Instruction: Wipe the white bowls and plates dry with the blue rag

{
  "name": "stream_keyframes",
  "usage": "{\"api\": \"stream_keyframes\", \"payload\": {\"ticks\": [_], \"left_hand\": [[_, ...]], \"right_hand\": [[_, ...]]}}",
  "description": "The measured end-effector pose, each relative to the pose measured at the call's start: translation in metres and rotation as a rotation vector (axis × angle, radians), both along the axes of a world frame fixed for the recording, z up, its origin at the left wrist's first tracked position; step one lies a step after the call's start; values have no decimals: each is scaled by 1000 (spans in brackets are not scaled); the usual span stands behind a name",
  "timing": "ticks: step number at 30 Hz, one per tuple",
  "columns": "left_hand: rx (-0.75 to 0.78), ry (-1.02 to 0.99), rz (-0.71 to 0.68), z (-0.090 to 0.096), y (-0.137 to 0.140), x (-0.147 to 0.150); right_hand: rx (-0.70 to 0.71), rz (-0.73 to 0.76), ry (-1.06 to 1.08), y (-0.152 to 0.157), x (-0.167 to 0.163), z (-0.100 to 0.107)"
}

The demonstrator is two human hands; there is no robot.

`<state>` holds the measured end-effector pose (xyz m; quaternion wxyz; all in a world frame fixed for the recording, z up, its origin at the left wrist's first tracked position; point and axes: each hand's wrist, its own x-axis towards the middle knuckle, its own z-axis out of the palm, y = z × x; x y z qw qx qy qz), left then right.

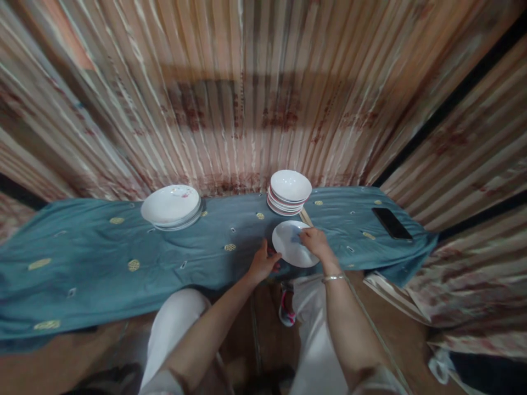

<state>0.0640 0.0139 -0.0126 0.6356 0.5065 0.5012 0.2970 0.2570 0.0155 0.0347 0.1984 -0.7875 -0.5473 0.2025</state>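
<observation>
Working plate (293,249) near desk (214,247) front edge; right grip (316,243) curled, hold unclear; left grip (263,263) stood apart; next seemingly needed steadying.

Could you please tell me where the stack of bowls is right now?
In the head view, the stack of bowls stands just right of centre on the cloth, just beyond the white dish at the right hand.

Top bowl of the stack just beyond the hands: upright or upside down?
Upright. The top bowl shows its hollow white inside, rim uppermost, on the stack beyond the white dish.
</observation>
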Motion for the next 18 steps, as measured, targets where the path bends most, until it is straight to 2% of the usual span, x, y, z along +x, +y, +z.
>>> {"api": "stream_keyframes", "payload": {"ticks": [4, 9, 12, 15, 18], "left_hand": [[-26, -97, 81, -2, 3, -25], [15, -247, 248, 3, 21, -72], [94, -325, 383, 12, 36, -101], [185, -362, 562, 23, 46, -132], [254, -314, 767, 33, 52, -161]], "right_hand": [[103, 67, 313, 4, -19, 2], [155, 127, 666, 2, -67, -1], [109, 163, 843, -1, -103, -4], [-14, 149, 1220, -1, -137, -11], [-72, 107, 1303, 7, -167, -19]]}}
